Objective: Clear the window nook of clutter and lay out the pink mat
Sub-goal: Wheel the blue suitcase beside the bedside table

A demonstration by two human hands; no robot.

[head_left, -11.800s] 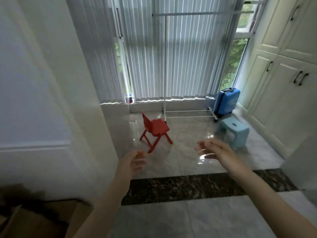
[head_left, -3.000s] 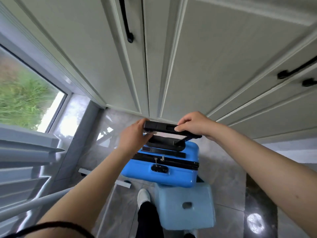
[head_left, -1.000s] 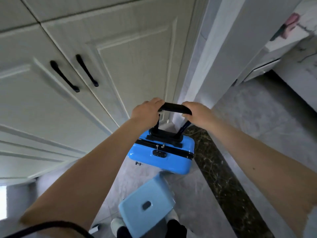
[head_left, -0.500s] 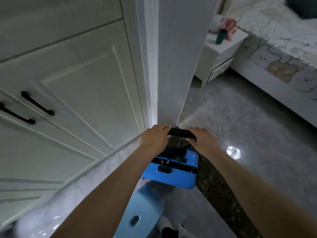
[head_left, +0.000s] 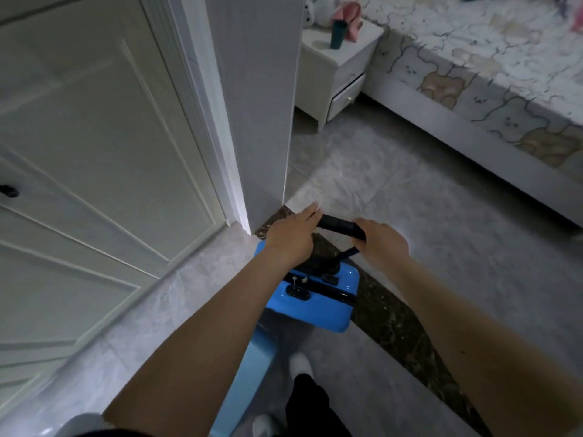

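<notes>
Both hands, left (head_left: 291, 236) & right (head_left: 383, 241), wrapped round handle (head_left: 339, 225) of blue suitcase (head_left: 315, 305); steer right past wall corner (head_left: 252, 222), wheels straight over dark threshold (head_left: 388, 313).

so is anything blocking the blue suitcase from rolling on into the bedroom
Nothing visible does. Both hands, left and right, grip the handle of the blue suitcase; the floor ahead is bare, and the wall corner stands beside its left.

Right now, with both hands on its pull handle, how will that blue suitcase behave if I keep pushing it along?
The blue suitcase looks like glossy hard shell, so probably stiff. Pushed from the raised black handle, it may tip. Its wheels are hidden, and might catch where the floor changes at the dark marble strip.
</notes>
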